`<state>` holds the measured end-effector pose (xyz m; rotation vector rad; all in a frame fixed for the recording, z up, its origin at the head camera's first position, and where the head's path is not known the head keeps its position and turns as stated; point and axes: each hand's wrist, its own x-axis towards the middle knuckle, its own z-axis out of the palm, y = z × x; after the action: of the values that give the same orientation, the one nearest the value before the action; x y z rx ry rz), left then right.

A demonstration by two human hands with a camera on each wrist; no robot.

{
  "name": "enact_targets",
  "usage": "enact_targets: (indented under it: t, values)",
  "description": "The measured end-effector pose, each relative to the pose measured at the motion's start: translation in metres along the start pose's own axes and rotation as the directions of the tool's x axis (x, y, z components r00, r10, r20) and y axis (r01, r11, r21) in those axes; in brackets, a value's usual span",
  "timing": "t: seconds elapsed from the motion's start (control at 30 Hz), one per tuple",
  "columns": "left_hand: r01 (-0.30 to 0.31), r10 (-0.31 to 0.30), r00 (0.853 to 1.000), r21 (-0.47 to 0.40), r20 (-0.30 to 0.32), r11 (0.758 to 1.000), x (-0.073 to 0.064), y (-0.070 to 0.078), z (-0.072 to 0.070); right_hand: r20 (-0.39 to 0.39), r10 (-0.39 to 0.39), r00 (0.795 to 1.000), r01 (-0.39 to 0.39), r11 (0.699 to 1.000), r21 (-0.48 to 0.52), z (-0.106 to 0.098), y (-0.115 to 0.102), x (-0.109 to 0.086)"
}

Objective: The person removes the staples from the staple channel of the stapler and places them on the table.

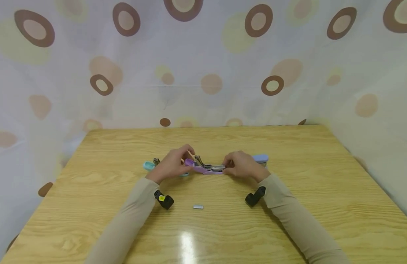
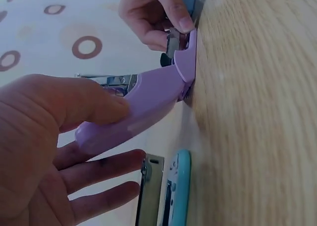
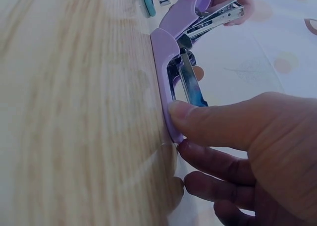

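The left hand [image 1: 171, 164] is pinching the folded-back cover of the purple stapler [image 2: 158, 87] between thumb and fingers; the right hand [image 1: 241, 164] is pinching its base end, low over the bench [image 1: 239, 234]. This two-ended hold is apparently keeping the stapler spread and steady. The stapler is lying between both hands' fingers. A teal stapler [image 1: 148, 166] is resting beside the left fingers, a partly hidden blue stapler [image 1: 261, 158] beyond the right; a metallic strip [image 1: 198, 207] is lying apart from both.
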<state>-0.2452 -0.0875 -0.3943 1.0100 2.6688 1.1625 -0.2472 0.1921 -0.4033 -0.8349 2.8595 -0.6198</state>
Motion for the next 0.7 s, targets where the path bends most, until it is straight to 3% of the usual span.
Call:
enact_targets:
  t: [0.37, 0.6, 0.7]
  values:
    - [0.020, -0.035, 0.992, 0.116, 0.125, 0.993, 0.019, 0.011, 0.000, -0.007, -0.015, 1.000, 0.015, 1.000, -0.010, 0.000, 0.002, 0.000]
    - [0.027, -0.039, 0.974, 0.056, 0.225, 0.998, 0.034, 0.019, 0.005, -0.004, -0.013, 1.000, 0.013, 1.000, -0.007, 0.003, 0.006, 0.003]
    - [0.039, -0.056, 0.964, 0.072, 0.261, 0.997, 0.040, 0.024, 0.007, -0.006, -0.020, 1.000, 0.020, 1.000, -0.010, 0.002, 0.007, 0.002]
